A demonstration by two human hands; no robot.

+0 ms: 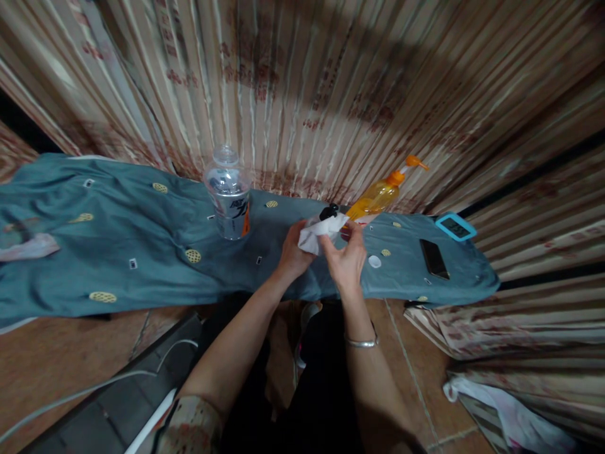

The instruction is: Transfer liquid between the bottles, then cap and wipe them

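Observation:
In the head view, my left hand is closed around a crumpled white tissue from the left side. My right hand grips the same tissue from the right, its thumb pressed onto it. A small black object pokes out above the tissue; its kind is unclear and its lower part is covered. Just behind my right fingers, an orange pump bottle leans to the right on the cloth. A white round cap lies right of my right hand.
A green patterned cloth covers the narrow table. On it stand an uncapped clear plastic bottle, a dark phone and a blue-framed device. A pleated curtain hangs close behind. A white cable runs at lower left.

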